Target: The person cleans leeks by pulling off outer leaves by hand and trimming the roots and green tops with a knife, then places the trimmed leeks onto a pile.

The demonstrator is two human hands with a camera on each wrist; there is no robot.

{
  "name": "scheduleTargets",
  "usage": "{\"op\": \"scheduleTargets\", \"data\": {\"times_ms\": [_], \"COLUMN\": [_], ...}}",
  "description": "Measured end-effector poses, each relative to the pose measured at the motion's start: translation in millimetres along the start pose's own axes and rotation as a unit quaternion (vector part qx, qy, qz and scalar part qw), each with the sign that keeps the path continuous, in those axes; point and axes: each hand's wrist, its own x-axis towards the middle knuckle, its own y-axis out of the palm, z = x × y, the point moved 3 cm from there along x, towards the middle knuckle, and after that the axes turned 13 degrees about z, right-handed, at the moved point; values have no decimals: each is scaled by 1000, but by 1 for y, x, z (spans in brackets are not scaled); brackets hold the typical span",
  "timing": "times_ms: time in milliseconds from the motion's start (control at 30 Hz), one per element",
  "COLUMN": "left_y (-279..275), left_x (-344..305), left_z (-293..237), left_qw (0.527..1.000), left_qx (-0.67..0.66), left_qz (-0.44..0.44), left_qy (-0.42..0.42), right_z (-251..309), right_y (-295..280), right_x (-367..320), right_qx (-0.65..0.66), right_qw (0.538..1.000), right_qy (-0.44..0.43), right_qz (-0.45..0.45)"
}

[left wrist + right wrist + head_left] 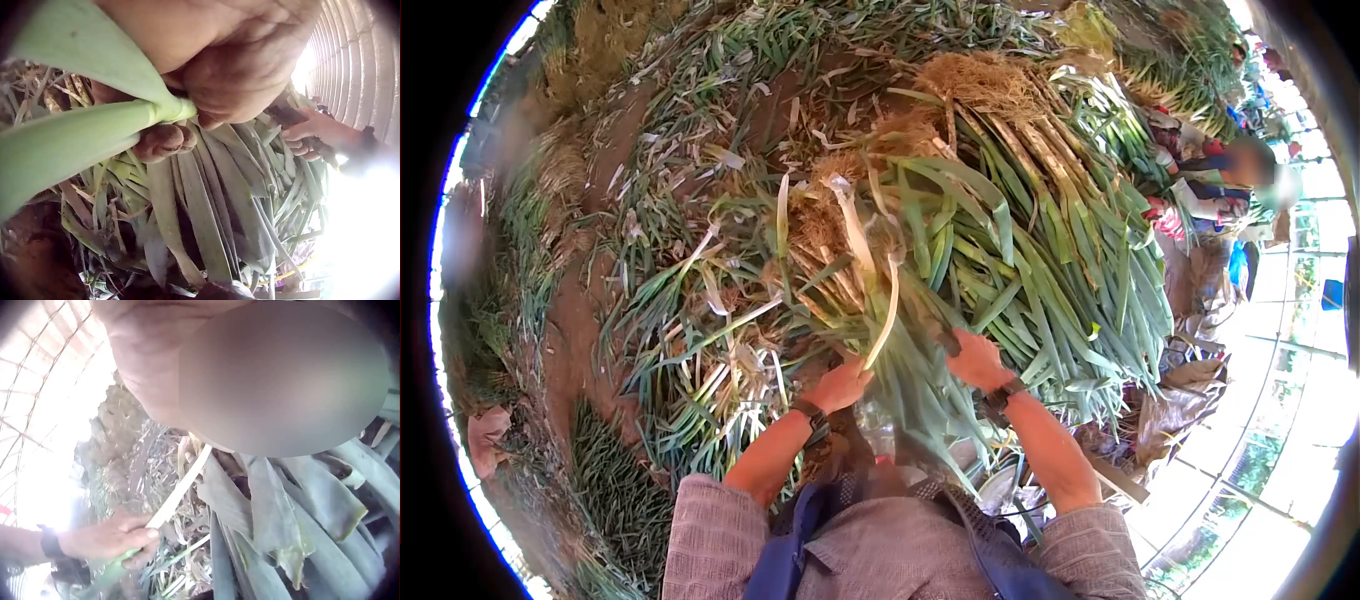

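Note:
My left hand (pixel 839 385) grips a pale leek stalk (pixel 890 315) that curves upward from the fingers. Close up in the left wrist view, the stalk forks into two light green leaves (pixel 75 134) beside soil-darkened fingertips (pixel 164 140). In the right wrist view the same pale stalk (pixel 181 487) slants up from that hand. My right hand (pixel 978 360) is at the near side of the leek heap, its fingers curled at the long green leaves (pixel 290 181). A blurred patch covers much of this hand in its own wrist view. More blurred leaves (pixel 910 390) hang between both hands.
A big heap of leeks (pixel 1050 230) lies ahead to the right, its tangled roots (pixel 985 85) facing away. Loose leaves and trimmings (pixel 720 290) litter the soil on the left. Another person (pixel 1220 175) is at the far right, near a bright, wire-framed wall (pixel 1290 390).

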Motion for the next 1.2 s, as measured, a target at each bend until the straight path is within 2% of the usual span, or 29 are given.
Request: {"op": "scheduleTargets", "data": {"times_ms": [100, 167, 200, 233, 267, 300, 400, 433, 467, 567, 600, 633, 667, 700, 733, 767, 800, 833, 867, 900, 967, 1000, 1033, 1100, 1167, 1200], "left_y": [-5, -4, -4, 3, 6, 8, 6, -29, -41, -77, -99, -116, -136, -170, -195, -213, -226, -236, -242, -234, -186, -160, -150, -108, -62, -45], "left_x": [-3, -6, -6, -3, 0, 2, -10, -45, -62, -101, -120, -128, -133, -149, -153, -155, -148, -136, -114, -93, -27, -4, 2, 32, 87, 104], "left_z": [-9, -12, -11, -4, 1, 9, 25, -11, -10, 58, 62, 100, 141, 135, 150, 143, 162, 155, 146, 136, 119, 94, 44, 11, 20, 19], "left_qw": [1000, 999, 999, 999, 999, 999, 998, 989, 983, 957, 931, 906, 871, 868, 846, 754, 734, 734, 836, 902, 934, 948, 976, 952, 933, 935], "left_qx": [-11, -29, -35, -39, -34, -29, -2, -100, -105, -97, -142, -54, -57, -129, 80, 299, 326, 323, 156, -18, -199, -255, -178, -243, -316, -315], "left_qz": [-3, 15, 19, 20, -8, -35, -68, -92, -138, -254, -315, -412, -480, -440, -512, -574, -582, -583, -509, -410, -292, -184, -128, -185, -163, -161], "left_qy": [0, -26, -32, -32, -1, 30, 14, -49, -64, -103, -121, -78, -83, -188, -122, -108, -126, -128, -134, -135, -48, -51, -20, 5, 50, 36], "right_z": [6, 11, 11, 10, 10, 10, 10, 12, 13, 10, 8, 9, 10, 11, 12, 14, 15, 16, 16, 16, 17, 18, 15, 4, 1, -1], "right_y": [-6, -8, -7, -7, -9, -8, 1, 2, 4, 16, 21, 22, 22, 24, 25, 25, 25, 25, 27, 30, 26, 24, 27, 33, 40, 41], "right_x": [9, 8, 7, 6, 6, 7, 5, -1, -6, -20, -23, -25, -27, -28, -27, -25, -23, -19, -16, -18, -20, -19, -20, -28, -37, -37], "right_qx": [17, -18, -20, -2, 17, 17, 11, 46, 82, 11, 15, 14, 17, 21, 19, 32, 44, 41, 32, 24, 28, 33, 31, 69, 90, 113], "right_qw": [999, 998, 998, 1000, 999, 999, 1000, 999, 996, 999, 998, 998, 997, 996, 995, 995, 995, 995, 997, 998, 995, 992, 992, 995, 993, 990], "right_qy": [24, 34, 34, 18, 1, 1, 11, -5, -22, -19, -29, -29, -5, 20, 19, 21, 23, 23, 11, 2, 11, 17, 21, 27, 48, 62], "right_qz": [-38, 40, 45, 3, -40, -39, -9, -23, -37, 31, 47, 51, 71, 90, 93, 89, 83, 84, 73, 64, 94, 117, 118, 74, 64, 53]}}
